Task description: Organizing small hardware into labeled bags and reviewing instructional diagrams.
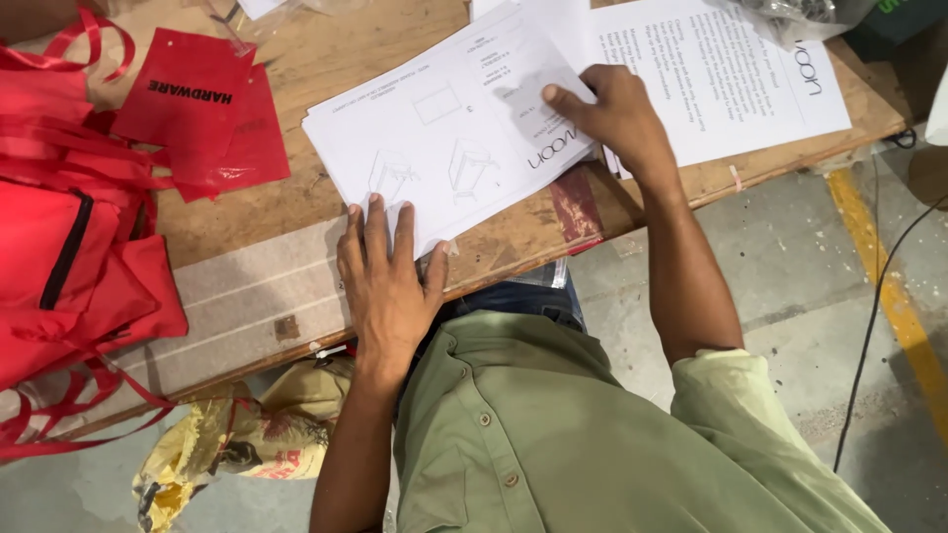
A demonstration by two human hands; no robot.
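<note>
Left hand I press flat, fingers spread, on the instruction booklet's lower corner; right hand pins its upper-right edge, booklet running diagonally across the worktop

white papers, red bags, green shirt

A stack of printed sheets lies on the table, its near corner reaching the table's front edge. The left hand rests flat on that near corner; the right hand presses on the stack's right side. Another sheet lies to the right, partly under the stack. Fabric bags sit at the table's left end. A crumpled sack lies on the floor below the front edge.
</note>
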